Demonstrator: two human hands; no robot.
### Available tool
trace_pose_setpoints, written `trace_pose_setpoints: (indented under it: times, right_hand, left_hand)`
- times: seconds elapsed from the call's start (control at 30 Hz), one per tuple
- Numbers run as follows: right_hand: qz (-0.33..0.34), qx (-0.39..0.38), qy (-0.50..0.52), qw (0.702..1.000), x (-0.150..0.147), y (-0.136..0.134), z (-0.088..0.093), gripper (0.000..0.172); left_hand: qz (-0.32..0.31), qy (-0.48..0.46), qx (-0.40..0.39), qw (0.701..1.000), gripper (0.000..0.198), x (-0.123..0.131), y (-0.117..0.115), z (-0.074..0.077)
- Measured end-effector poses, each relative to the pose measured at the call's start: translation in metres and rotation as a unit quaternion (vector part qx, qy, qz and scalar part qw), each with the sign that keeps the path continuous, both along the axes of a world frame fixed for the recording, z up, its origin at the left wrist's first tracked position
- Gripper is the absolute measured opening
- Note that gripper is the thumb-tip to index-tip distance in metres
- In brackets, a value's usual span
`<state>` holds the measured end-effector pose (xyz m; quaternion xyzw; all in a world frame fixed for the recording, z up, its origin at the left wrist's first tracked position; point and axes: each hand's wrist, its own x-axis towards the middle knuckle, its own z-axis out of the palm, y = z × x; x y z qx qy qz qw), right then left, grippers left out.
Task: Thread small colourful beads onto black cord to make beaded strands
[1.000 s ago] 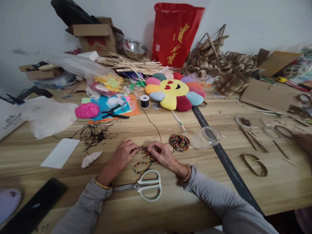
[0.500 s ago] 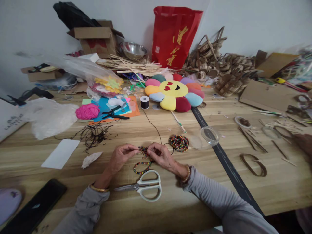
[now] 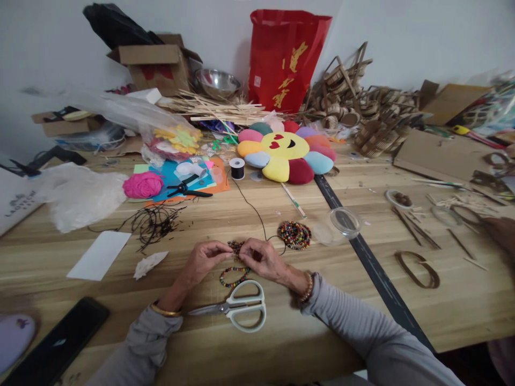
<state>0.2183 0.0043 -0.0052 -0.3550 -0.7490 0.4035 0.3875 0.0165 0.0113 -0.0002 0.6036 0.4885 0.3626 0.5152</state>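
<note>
Bead strand [image 3: 236,247], multicolour, sits low over the worktop [image 3: 281,332], centre front, stretched between both hands. Left hand [image 3: 203,257] pinches its left end with thumb and fingertips. Right hand [image 3: 262,256] is closed round the right end, fingers curled in. The strand's lower part hangs down as a bead loop [image 3: 234,276] lying flat on the wood just below the hands.

Black cord [image 3: 253,206] runs from the right hand up to a cord spool [image 3: 237,168] standing upright farther back. Bead pile [image 3: 295,235] is just right of the right hand, not touching it. Clear round lid [image 3: 344,220] is right of the pile, beside a long black strip [image 3: 362,252] crossing the worktop diagonally. Scissors [image 3: 237,308], white handles, closed, lie near the front edge between the wrists.

To the left are a tangle of dark cord scraps [image 3: 155,221], a white paper slip [image 3: 99,255] and a crumpled scrap [image 3: 148,262]. A phone [image 3: 56,343] lies face up at the front left corner. Behind sit pink yarn [image 3: 142,184], black pliers [image 3: 187,189], a flower cushion [image 3: 284,153] and a red bag [image 3: 287,53] against the wall.

Another person's hand [image 3: 501,230] shows at the far right edge, well apart.
</note>
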Motion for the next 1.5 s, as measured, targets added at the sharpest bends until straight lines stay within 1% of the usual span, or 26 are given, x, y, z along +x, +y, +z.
trace_pose_setpoints:
  times: [0.2,0.37,0.6,0.8,1.07,1.23,1.3,1.37,1.5]
  right_hand:
    - [0.009,0.017,-0.017,1.000,0.000,0.000,-0.001,0.016]
    - [0.011,0.026,-0.019,0.999,0.000,0.001,-0.004,0.017]
    - [0.017,0.029,-0.024,0.999,0.000,0.001,-0.005,0.015]
    - [0.019,0.028,-0.026,0.999,0.000,0.001,-0.005,0.015]
    - [0.017,0.033,-0.014,0.999,-0.001,0.001,-0.006,0.017]
    - [0.020,-0.010,0.016,1.000,-0.001,0.001,-0.008,0.017]
    - [0.022,-0.016,0.023,0.999,-0.001,0.001,-0.008,0.017]
    - [0.020,0.007,0.028,0.999,-0.001,0.001,-0.007,0.016]
    - [0.018,0.064,0.035,0.997,-0.001,0.002,-0.005,0.016]
  left_hand:
    - [-0.001,-0.012,-0.006,1.000,0.013,0.000,0.000,-0.002]
    - [-0.004,-0.023,-0.015,1.000,0.011,0.001,0.000,0.000]
    - [0.008,-0.018,-0.015,1.000,0.009,0.002,-0.001,0.001]
    - [-0.010,-0.018,-0.006,1.000,0.009,0.002,0.000,-0.002]
    - [-0.025,-0.019,-0.030,0.999,0.010,0.005,-0.003,0.000]
    - [-0.027,-0.026,-0.035,0.999,0.009,0.005,-0.003,0.001]
    - [-0.025,-0.022,-0.033,0.999,0.008,0.004,-0.003,0.002]
    - [-0.029,-0.010,-0.021,0.999,0.008,0.004,-0.003,0.004]
    - [-0.046,0.019,0.031,0.998,0.011,0.006,-0.005,0.009]
